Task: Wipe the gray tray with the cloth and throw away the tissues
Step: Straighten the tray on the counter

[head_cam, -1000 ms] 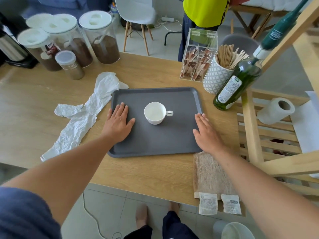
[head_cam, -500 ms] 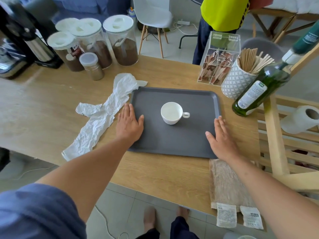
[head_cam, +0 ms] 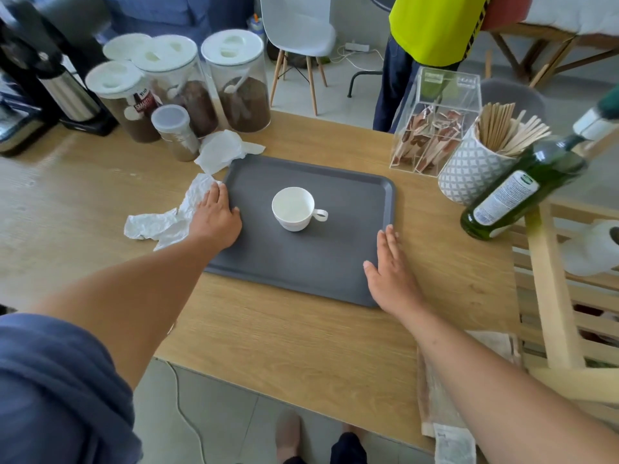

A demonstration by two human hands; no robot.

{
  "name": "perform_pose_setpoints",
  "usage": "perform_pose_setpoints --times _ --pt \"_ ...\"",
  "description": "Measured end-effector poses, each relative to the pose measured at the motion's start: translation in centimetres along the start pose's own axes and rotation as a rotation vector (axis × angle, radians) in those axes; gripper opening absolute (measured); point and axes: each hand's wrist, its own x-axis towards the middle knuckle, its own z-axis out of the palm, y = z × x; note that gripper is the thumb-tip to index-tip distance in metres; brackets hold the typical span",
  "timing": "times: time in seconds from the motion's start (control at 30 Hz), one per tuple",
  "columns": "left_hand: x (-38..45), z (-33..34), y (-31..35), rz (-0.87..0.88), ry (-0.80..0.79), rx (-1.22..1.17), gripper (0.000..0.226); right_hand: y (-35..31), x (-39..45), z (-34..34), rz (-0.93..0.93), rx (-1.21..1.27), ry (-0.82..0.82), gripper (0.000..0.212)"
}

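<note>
The gray tray lies in the middle of the wooden table with a white cup on it. My left hand rests flat on the tray's left rim, fingertips touching the crumpled white tissues that trail along the tray's left side up to its far corner. On the tray's right front corner lies my right hand, flat, fingers together. A beige cloth lies at the table's front right edge, partly hidden under my right forearm. Neither hand holds anything.
Several lidded coffee jars stand at the back left beside a thermos. A clear sachet box, a stirrer cup and a tilted green bottle crowd the right. A wooden rack holds a paper roll. A person in yellow stands behind the table.
The view has shifted so everything sits further right. My left hand has slid left onto the tray's rim and now touches the tissues. The right hand stays at the tray's right front corner.
</note>
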Motion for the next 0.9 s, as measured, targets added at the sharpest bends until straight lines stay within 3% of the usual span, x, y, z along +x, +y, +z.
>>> perform_pose_setpoints --times 0.3,0.9 --pt "3.5 -0.4 -1.6 0.000 0.027 0.005 0.066 -0.8 2.5 1.7 -0.102 -0.100 0.053 0.072" --pt "7.4 -0.6 -0.8 0.012 0.048 -0.037 0.066 -0.6 6.2 1.3 -0.114 -0.090 0.081 0.072"
